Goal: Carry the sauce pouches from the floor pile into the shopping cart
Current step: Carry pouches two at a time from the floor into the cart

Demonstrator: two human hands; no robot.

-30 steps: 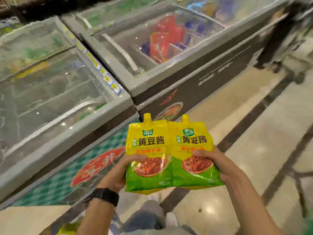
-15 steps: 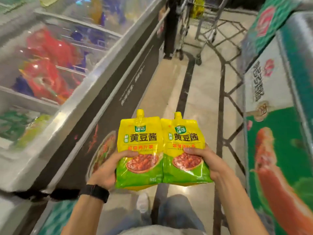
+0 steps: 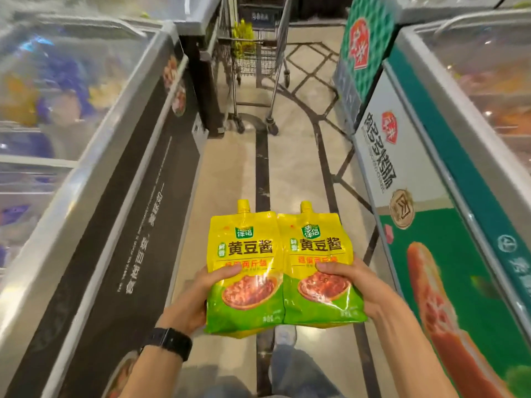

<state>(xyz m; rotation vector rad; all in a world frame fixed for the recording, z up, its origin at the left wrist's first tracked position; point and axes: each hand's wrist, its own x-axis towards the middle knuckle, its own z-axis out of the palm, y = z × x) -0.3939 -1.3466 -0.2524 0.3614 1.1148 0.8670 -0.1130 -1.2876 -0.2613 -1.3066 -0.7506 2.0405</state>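
Now that the view has swung off the freezer lids (image 3: 71, 90) and down the aisle (image 3: 230, 173), the shopping cart (image 3: 254, 57) stands straight ahead but well apart, so the carry is only partway. The left hand (image 3: 198, 300) grips the left pouch (image 3: 244, 254) and the right hand (image 3: 363, 285) the right pouch (image 3: 319, 245), thumbs (image 3: 227, 272) curled over the fronts, edges touching. Both labels read 黄豆酱; smaller print is blurred

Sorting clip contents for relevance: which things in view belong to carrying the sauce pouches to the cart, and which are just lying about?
Job:
- left sauce pouch, in the left grip
- right sauce pouch, in the right grip
- shopping cart ahead, with yellow packs in it

Just around:
- left chest freezer
- right chest freezer
- black wristwatch
- tiled floor
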